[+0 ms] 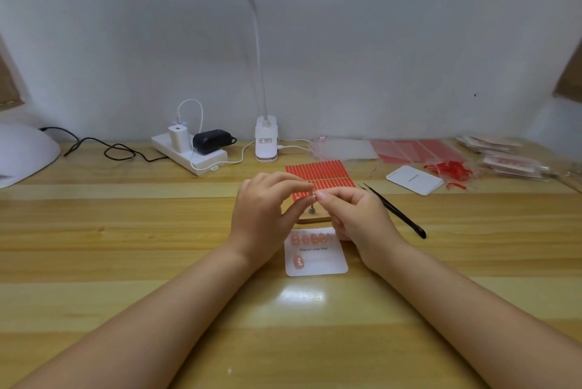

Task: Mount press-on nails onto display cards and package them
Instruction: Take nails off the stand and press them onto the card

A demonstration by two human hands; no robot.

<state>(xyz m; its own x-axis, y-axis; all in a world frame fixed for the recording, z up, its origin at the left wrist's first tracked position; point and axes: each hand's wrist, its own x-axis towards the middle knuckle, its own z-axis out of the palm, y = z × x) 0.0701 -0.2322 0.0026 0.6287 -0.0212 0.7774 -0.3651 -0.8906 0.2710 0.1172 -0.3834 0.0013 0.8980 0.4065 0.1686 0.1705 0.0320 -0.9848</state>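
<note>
A: Surroundings? Obstructions?
B: Black tweezers (393,210) at 3 o'clock of right hand (359,218). Red adhesive-strip sheet (318,174) at 12, partly hidden by fingers. Power strip (189,154) at 10.
A: Grip? Card?
B: Left hand (264,212) and right hand fingertips pinched together; item held too small to tell. Glossy white rounded display card (316,258) at 6, flat on wooden table (126,231), six pink almond-shaped nails (310,239) mounted.

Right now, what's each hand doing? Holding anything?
Left hand: fingers curled, fingertips pinched against the right hand's; the item pinched is too small to identify.
Right hand: fingers curled, pinching at the same spot, item unclear.
</note>
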